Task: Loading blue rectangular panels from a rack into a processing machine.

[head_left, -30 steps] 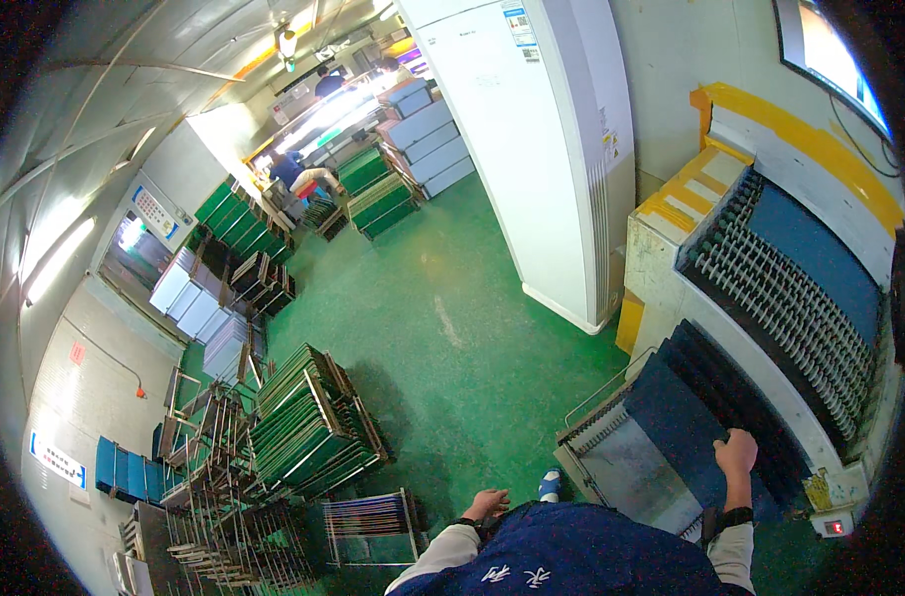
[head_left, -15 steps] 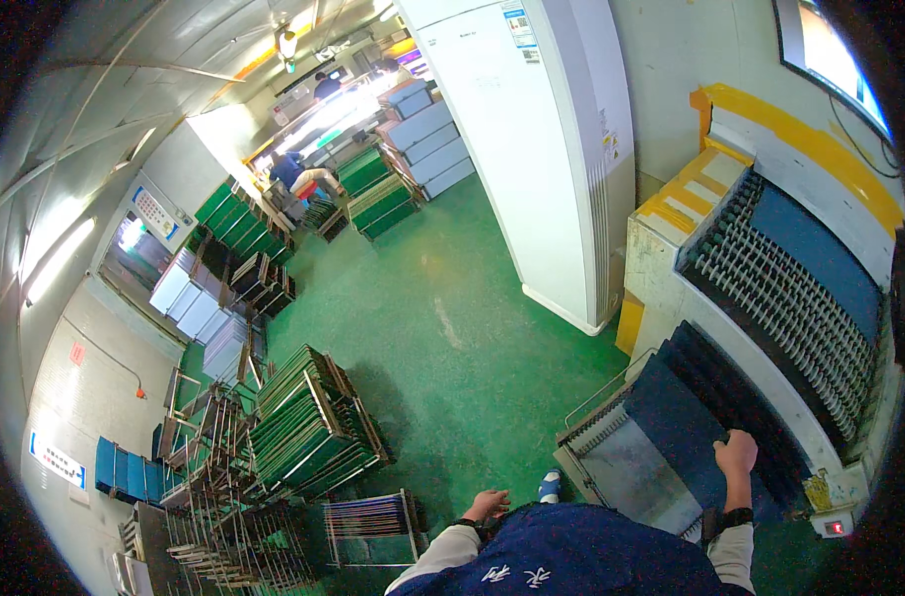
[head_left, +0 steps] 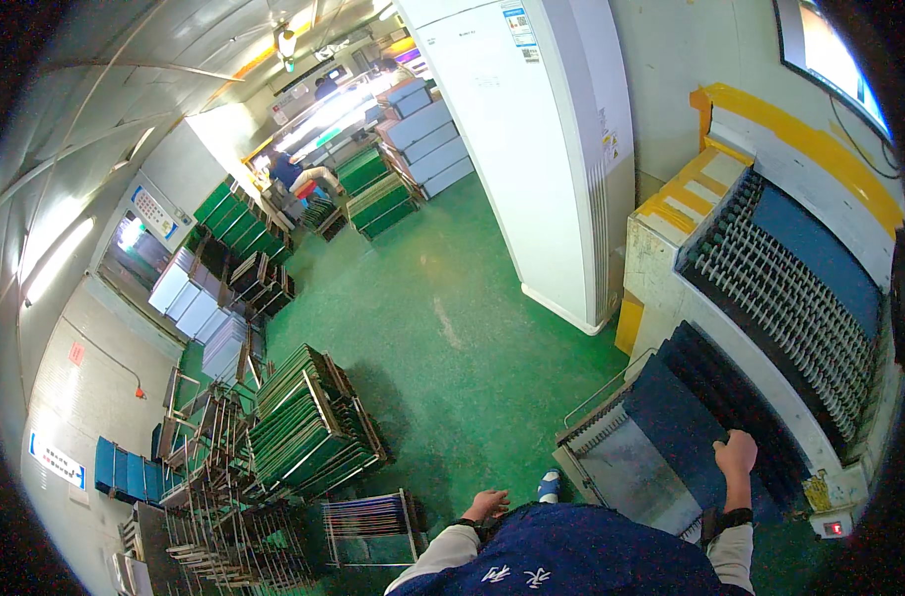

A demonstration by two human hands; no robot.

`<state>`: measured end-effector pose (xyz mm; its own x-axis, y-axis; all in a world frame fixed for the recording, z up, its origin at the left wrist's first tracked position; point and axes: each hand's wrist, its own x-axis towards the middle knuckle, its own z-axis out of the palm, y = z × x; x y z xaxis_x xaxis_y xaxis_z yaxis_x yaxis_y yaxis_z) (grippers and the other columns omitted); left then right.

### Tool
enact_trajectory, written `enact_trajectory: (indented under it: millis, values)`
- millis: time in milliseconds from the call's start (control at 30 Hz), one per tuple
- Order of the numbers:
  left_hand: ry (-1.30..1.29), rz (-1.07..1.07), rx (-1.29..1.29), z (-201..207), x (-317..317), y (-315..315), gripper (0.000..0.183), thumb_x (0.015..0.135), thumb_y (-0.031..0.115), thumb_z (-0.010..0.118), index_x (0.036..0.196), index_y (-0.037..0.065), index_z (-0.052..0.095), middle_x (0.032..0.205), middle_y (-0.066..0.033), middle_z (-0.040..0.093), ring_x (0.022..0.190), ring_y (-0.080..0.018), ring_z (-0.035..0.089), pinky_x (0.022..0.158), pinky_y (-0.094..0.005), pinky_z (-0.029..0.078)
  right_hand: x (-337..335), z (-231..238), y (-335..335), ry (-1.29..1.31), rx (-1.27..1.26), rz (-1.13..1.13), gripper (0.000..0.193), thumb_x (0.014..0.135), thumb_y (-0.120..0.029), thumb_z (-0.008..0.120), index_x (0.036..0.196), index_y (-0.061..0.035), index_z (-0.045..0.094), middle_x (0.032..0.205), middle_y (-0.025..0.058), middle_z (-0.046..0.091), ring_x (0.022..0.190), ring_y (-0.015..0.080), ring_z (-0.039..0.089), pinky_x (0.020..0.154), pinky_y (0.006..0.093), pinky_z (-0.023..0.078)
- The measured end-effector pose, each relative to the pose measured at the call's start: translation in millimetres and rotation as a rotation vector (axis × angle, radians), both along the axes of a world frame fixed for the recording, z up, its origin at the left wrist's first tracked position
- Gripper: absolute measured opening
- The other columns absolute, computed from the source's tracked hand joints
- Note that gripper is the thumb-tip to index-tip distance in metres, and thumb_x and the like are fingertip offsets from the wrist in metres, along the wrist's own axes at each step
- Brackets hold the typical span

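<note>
At the lower right, my right hand [head_left: 736, 454] is closed on the near edge of a dark blue panel [head_left: 676, 412]. The panel leans in a row with several more dark panels [head_left: 732, 379] standing on edge beside the machine. Below them lies a grey metal plate [head_left: 639, 469] with a toothed strip along its rim. My left hand [head_left: 488, 505] hangs near my waist in front of the dark apron [head_left: 591, 551], loosely curled, with nothing seen in it.
A conveyor machine [head_left: 785, 298] with rows of small rollers carries a blue panel [head_left: 820, 248] at the right. A tall white cabinet air conditioner [head_left: 542, 149] stands ahead. Racks of green boards [head_left: 308, 422] and metal frames [head_left: 224, 536] fill the left; a seated person [head_left: 298, 174] is far off.
My hands and the panels stay where they were. Only the far seated person has shifted slightly.
</note>
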<state>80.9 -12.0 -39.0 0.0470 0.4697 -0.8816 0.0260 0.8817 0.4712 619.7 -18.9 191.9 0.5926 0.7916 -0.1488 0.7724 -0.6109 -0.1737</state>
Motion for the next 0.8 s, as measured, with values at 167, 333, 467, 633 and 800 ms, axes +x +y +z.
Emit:
enact_trajectory:
  millis: [167,333,467,633,800]
  values:
    - [0.011,-0.011,0.01,-0.3,-0.4,-0.2,0.038,0.078,0.032,0.059,0.105,0.006,0.052,0.091,-0.0077,0.06,0.071,-0.0185,0.058,0.053,-0.0292,0.046,2.2,-2.4,1.2,0.013,-0.022,-0.01,0.038,0.063,-0.026,0.069,0.092,-0.0022,0.061,0.091,0.0161,0.06,0.087,0.0301,0.058,0.077,0.0379,0.046]
    - [0.027,-0.029,0.0,2.8,0.7,1.6,0.039,0.078,0.033,0.059,0.105,0.006,0.052,0.091,-0.0078,0.06,0.071,-0.0191,0.058,0.053,-0.0293,0.046,5.6,-9.2,-0.1,0.016,-0.009,-0.002,0.039,0.062,-0.026,0.069,0.092,-0.0017,0.061,0.091,0.0161,0.061,0.087,0.0303,0.058,0.077,0.0378,0.046]
    - [0.032,-0.025,-0.001,4.3,1.1,0.6,0.038,0.079,0.032,0.059,0.106,0.006,0.052,0.091,-0.0078,0.06,0.071,-0.0193,0.058,0.053,-0.0297,0.046,1.0,-2.9,0.3,-0.002,0.005,-0.001,0.039,0.062,-0.026,0.07,0.092,-0.0016,0.061,0.091,0.0162,0.061,0.086,0.0305,0.058,0.077,0.0375,0.046]
    - [0.028,-0.02,-0.012,4.8,0.9,0.5,0.037,0.079,0.032,0.058,0.106,0.007,0.052,0.091,-0.0074,0.059,0.07,-0.0191,0.057,0.053,-0.0297,0.045,-2.5,1.3,-0.7,-0.021,0.048,0.002,0.039,0.061,-0.025,0.07,0.091,-0.0018,0.061,0.091,0.0165,0.061,0.086,0.0304,0.058,0.077,0.0374,0.046]
    - [0.01,-0.023,-0.006,6.6,1.0,0.7,0.036,0.08,0.03,0.058,0.107,0.007,0.052,0.09,-0.007,0.059,0.067,-0.0179,0.056,0.052,-0.0292,0.045,1.5,-2.5,0.0,0.013,0.0,-0.013,0.038,0.062,-0.025,0.07,0.091,-0.002,0.061,0.09,0.0162,0.061,0.086,0.0308,0.058,0.076,0.0378,0.046]
